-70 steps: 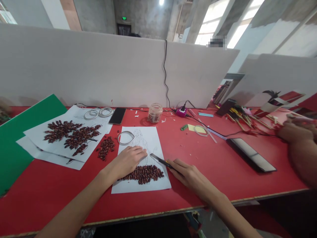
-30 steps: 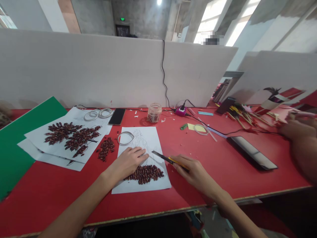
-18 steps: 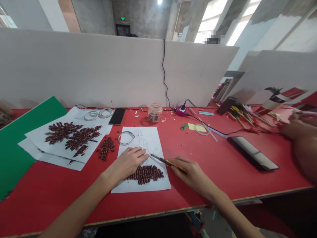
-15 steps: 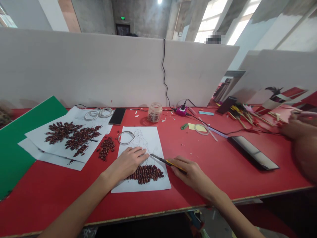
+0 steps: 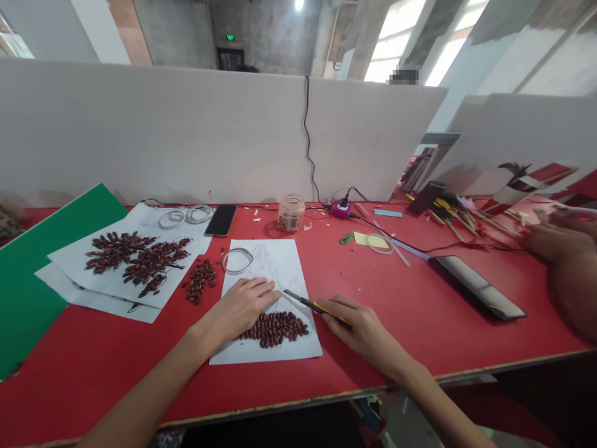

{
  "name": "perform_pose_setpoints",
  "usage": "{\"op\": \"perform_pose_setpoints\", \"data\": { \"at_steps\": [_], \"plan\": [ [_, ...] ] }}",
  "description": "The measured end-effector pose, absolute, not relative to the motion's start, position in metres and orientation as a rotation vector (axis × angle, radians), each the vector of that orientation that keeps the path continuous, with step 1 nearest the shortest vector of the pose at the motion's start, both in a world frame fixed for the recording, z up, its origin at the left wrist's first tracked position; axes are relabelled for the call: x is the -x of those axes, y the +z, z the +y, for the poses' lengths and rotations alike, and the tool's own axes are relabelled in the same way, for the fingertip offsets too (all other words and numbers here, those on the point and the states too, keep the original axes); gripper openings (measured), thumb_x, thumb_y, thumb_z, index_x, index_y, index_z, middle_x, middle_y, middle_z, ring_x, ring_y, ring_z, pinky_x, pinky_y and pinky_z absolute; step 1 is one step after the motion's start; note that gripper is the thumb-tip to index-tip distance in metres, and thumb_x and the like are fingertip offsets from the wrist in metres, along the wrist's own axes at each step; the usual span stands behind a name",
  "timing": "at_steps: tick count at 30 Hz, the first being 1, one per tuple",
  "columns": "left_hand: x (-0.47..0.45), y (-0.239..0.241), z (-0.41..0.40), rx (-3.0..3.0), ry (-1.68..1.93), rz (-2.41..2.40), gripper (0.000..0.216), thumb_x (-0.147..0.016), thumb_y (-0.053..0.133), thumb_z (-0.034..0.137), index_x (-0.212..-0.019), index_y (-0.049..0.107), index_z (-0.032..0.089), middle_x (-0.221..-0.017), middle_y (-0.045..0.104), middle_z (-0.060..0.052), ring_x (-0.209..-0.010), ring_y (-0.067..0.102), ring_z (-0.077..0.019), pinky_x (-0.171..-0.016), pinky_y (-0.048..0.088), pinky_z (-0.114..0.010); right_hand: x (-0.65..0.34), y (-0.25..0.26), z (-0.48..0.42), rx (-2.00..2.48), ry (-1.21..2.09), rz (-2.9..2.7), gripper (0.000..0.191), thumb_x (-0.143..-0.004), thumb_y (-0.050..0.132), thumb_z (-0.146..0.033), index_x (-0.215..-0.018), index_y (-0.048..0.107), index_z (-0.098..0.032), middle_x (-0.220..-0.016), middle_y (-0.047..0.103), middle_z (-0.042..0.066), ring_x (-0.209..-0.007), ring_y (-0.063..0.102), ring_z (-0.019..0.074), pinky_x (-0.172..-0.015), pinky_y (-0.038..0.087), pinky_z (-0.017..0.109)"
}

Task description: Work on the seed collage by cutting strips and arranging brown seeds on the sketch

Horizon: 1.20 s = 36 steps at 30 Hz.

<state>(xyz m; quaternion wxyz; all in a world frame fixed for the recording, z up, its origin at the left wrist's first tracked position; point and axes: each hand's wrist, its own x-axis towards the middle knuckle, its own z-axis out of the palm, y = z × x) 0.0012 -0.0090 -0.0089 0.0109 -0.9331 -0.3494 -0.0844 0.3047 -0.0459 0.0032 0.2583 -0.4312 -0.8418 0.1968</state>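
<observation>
My right hand (image 5: 351, 318) grips a black and yellow utility knife (image 5: 310, 303), its blade pointing left over a white sheet with a pencil drawing (image 5: 289, 258). My left hand (image 5: 247, 305) lies on that sheet with its fingers stretched out, the fingertips close to the blade tip. Whether anything small is under those fingertips is hidden. Rows of dark brown seeds (image 5: 280, 330) cover the lower part of the drawing, partly behind my left hand. A loose pile of the same seeds (image 5: 200, 280) sits on the red table left of the sheet.
A roll of tape (image 5: 237, 261) lies on the sheet's upper left. Behind stand a glass jar (image 5: 291, 213) and a phone (image 5: 221, 220). Seed-covered sheets (image 5: 186, 274) lie left, near a green board (image 5: 28, 292). At right are a black-edged tablet-like object (image 5: 476, 286) and another person's arm (image 5: 569, 267).
Both hands and the knife stay almost in place. The view has shifted very slightly, and the other person's hand at right has moved a little left.
</observation>
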Motion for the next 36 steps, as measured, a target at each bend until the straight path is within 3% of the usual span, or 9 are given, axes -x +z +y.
{"op": "perform_pose_setpoints", "data": {
  "at_steps": [8, 36],
  "plan": [
    [-0.0015, -0.0091, -0.0084, 2.919, -0.238, -1.092, 0.048, -0.094, 0.046, -0.002, -0.134, 0.053, 0.023, -0.142, 0.059, -0.006, -0.133, 0.050, -0.0232, -0.098, 0.045, -0.035, -0.3032, 0.0058, -0.0468, 1.177, 0.564, -2.293, 0.035, -0.102, 0.044, -0.024, -0.129, 0.068, -0.024, -0.104, 0.072, 0.010, -0.081, 0.070, 0.0181, -0.074, 0.057, 0.031],
    [-0.0012, -0.0044, -0.0097, 3.002, -0.275, -1.150, 0.049, -0.096, 0.045, 0.000, -0.138, 0.054, 0.024, -0.144, 0.058, -0.004, -0.134, 0.049, -0.0237, -0.108, 0.042, -0.040, -0.2991, 0.0036, -0.0509, 1.241, 0.559, -2.235, 0.034, -0.104, 0.044, -0.026, -0.128, 0.067, -0.022, -0.102, 0.070, 0.009, -0.081, 0.069, 0.0181, -0.074, 0.054, 0.031]
  ]
}}
